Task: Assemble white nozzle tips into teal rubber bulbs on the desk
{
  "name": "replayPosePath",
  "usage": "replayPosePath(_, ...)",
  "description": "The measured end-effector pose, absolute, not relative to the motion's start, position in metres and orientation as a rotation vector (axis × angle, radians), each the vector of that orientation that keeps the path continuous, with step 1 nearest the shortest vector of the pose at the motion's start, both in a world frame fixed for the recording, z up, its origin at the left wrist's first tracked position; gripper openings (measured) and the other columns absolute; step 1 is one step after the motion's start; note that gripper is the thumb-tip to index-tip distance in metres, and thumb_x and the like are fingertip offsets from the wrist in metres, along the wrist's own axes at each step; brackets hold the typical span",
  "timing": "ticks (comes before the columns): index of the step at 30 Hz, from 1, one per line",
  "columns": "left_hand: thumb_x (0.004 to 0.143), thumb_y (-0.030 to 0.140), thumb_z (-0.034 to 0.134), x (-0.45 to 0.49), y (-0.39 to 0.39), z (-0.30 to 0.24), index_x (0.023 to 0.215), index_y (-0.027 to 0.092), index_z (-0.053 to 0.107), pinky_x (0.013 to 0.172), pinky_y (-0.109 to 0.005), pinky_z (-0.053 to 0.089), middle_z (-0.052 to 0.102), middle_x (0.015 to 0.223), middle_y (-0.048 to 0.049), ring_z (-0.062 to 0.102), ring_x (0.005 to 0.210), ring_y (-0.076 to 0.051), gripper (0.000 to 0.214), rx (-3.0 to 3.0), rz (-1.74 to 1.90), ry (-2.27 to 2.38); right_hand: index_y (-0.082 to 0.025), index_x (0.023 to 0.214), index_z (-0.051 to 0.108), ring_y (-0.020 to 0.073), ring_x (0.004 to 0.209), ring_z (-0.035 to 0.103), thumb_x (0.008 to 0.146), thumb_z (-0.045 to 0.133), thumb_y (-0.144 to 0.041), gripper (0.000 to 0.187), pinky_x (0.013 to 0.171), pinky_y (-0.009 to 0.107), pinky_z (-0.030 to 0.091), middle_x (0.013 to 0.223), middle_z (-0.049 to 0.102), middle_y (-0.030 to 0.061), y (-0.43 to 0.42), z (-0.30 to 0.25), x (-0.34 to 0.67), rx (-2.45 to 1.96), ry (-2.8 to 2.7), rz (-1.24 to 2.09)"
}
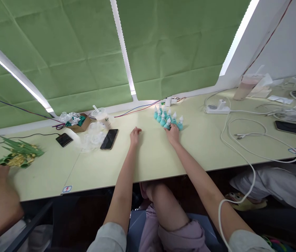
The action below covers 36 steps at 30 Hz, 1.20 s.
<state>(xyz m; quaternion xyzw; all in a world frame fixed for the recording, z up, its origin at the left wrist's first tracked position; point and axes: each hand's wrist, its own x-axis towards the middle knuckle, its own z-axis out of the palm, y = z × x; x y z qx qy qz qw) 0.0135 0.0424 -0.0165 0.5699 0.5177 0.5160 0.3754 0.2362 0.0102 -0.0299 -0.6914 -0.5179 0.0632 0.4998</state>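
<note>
Right grip (173, 133) around teal bottle (167, 124), more bottles (163, 120) crowded behind, left grip (134, 136) half-curled, phone (109, 139) nearby

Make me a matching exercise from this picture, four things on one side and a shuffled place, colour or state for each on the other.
Column one
1. Bottles
2. Right hand
3. Left hand
4. Box

Column two
A. Apart from the group, with nothing visible in its grasp
B. Brown, with crumpled plastic in it
C. Teal, with pale pointed tops
D. At the near side of the group

Pairs: 1-C, 2-D, 3-A, 4-B.
</note>
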Motion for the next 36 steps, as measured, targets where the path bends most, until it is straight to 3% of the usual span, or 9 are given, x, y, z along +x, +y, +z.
replayPosePath(10,0.087,0.054,0.029,0.015,0.044,-0.017,0.078,0.015,0.062,0.083,-0.033,0.048,0.067,0.084,-0.0109,0.063,0.082,-0.018,0.052,1.444,1.311,1.321,-0.016,0.107,0.053,0.0256,0.098,0.056,0.077,0.054,-0.023,0.031,0.084,0.035,0.042,0.105,0.063,0.0123,0.013,-0.028,0.235,-1.684,-1.270,0.182)
replayPosePath(28,0.084,0.060,0.032,0.015,0.041,-0.016,0.075,0.014,0.063,0.082,-0.034,0.049,0.066,0.073,-0.0098,0.062,0.077,-0.018,0.056,1.437,1.295,1.310,-0.016,0.116,0.045,0.0251,0.107,0.052,0.077,0.047,-0.022,0.039,0.091,0.037,0.041,0.115,0.058,0.0128,0.015,-0.034,0.234,-1.611,-1.294,0.176)
replayPosePath(36,0.087,0.055,0.029,0.017,0.016,-0.007,0.088,0.016,0.062,0.081,-0.033,0.047,0.067,0.086,-0.0090,0.060,0.082,-0.017,0.051,1.497,1.320,1.428,-0.013,0.121,0.040,0.0261,0.115,0.045,0.082,0.047,-0.031,0.043,0.088,0.036,0.042,0.122,0.047,0.0176,-0.009,-0.005,0.225,-1.611,-1.220,-0.154)
